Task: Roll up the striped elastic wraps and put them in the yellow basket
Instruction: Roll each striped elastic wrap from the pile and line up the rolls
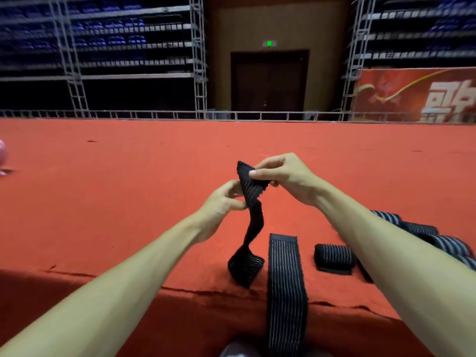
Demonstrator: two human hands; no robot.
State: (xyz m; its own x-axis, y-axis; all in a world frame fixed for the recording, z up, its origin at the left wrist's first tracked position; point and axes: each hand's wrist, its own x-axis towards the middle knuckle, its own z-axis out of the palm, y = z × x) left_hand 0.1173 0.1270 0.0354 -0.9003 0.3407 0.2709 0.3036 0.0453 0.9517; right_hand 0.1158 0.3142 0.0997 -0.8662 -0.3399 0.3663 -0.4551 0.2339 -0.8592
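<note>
Both hands are up in the air, close together, and both pinch the top end of one wrap (253, 222). The right hand (286, 176) holds the top corner between thumb and fingers. The left hand (221, 202) pinches the strip just below, on its left edge. From there the wrap hangs down and twists toward the person. Its bottom end sits curled on the red cloth (128, 189), below the hands. So the long way of the wrap runs up and down, with the free end at the top, in the fingers. I think rolling will start at that top end and go down the strip. The right hand is a bit higher, so it may make the first turn. A flat wrap (284, 279) lies just right of the curled end. A rolled wrap (333, 258) sits farther right, near a pile (417, 230) partly under the right arm. The basket is not in view.
</note>
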